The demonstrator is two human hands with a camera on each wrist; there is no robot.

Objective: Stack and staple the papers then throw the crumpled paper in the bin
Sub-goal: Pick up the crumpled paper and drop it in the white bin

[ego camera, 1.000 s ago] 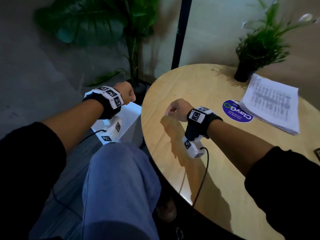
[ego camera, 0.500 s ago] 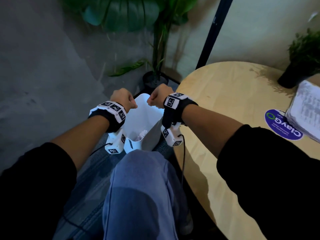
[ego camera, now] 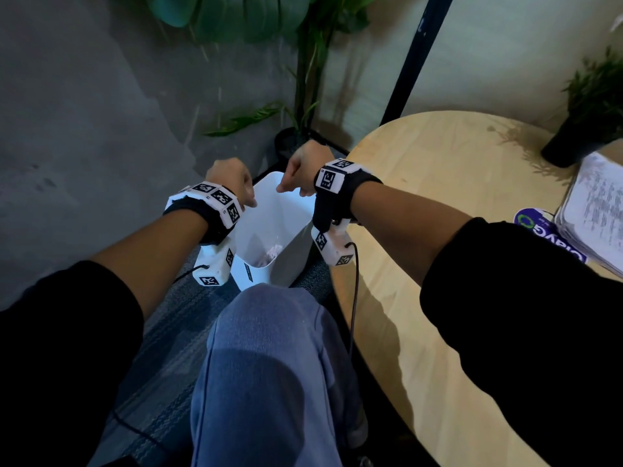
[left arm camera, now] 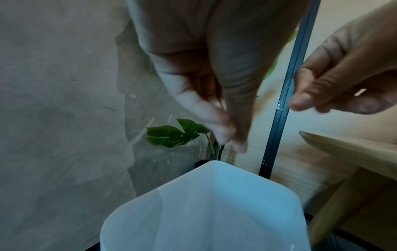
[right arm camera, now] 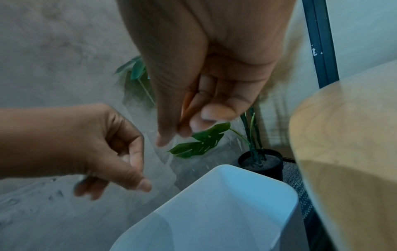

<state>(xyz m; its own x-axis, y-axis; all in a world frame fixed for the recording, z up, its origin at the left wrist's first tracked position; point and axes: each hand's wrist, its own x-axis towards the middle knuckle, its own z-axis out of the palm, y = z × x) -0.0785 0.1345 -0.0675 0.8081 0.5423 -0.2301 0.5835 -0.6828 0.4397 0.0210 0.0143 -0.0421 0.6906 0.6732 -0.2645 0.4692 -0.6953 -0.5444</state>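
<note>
A white bin (ego camera: pixel 269 210) stands on the floor left of the round table (ego camera: pixel 455 197). Crumpled paper (ego camera: pixel 272 255) lies at its bottom. Both hands hover over the bin's rim, apart from each other. My left hand (ego camera: pixel 251 200) hangs over the left edge, fingers pointing down and loosely bent, holding nothing; the left wrist view shows it (left arm camera: pixel 232 139) blurred above the bin (left arm camera: pixel 214 203). My right hand (ego camera: pixel 286 187) is over the far edge, fingers loosely curled and empty, also in the right wrist view (right arm camera: pixel 178 132). The stack of printed papers (ego camera: pixel 596 210) lies on the table at far right.
A tall plant in a black pot (ego camera: pixel 290 143) and a black pole (ego camera: pixel 411 59) stand just behind the bin. A small potted plant (ego camera: pixel 586 123) and a purple sticker (ego camera: pixel 546 234) are on the table beside the papers. My knee (ego camera: pixel 269 365) is close to the bin's front.
My right hand has moved left from over the table to above the bin, beside the left hand. The view has swung left, and crumpled paper now shows inside the bin.
</note>
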